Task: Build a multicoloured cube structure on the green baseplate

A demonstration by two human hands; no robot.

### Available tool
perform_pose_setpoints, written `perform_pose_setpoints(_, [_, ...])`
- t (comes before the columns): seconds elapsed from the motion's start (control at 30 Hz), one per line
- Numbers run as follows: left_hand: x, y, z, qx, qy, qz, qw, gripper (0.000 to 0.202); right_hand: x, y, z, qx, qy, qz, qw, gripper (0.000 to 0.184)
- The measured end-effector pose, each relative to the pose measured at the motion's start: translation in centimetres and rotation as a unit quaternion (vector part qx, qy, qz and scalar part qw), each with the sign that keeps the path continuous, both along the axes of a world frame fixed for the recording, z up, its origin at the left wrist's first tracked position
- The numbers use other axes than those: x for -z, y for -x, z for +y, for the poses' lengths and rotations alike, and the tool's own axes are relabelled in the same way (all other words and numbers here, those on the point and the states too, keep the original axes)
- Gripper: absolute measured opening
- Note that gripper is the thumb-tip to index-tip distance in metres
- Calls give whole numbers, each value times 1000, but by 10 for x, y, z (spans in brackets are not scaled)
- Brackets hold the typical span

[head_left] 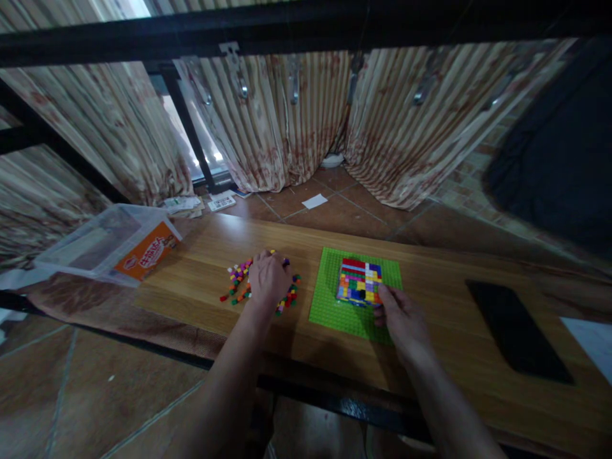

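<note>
A green baseplate (329, 303) lies on the wooden table (201, 280). On it stands a square block of many-coloured small bricks (359, 280). My right hand (400, 317) rests on the plate at the block's near right corner, fingertips touching it, fingers curled. To the left lies a scatter of several loose coloured bricks (236, 280). My left hand (268, 278) lies palm down on that pile with fingers bent over the bricks; whether it holds any is hidden.
A clear plastic box (95, 245) with an orange label sits at the table's left end. A black flat object (516, 331) lies right of the plate, a white sheet (593, 338) beyond it. Curtains hang behind; papers (315, 201) lie on the tiled floor.
</note>
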State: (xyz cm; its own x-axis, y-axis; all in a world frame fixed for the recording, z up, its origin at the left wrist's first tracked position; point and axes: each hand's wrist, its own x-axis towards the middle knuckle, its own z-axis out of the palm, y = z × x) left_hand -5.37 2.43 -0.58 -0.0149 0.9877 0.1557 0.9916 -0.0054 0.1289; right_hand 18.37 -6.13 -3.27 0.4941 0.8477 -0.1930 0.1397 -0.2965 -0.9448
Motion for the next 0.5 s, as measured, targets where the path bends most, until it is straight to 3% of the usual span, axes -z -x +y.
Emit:
perform_pose_setpoints(0.27, [-2, 17, 0, -12, 44, -36, 998, 24, 2, 0, 1, 2, 2, 8, 1000, 51])
perform_pose_setpoints(0.5, [-5, 4, -3, 2, 31, 1, 1000, 25, 4, -1, 1, 2, -9, 18, 1000, 52])
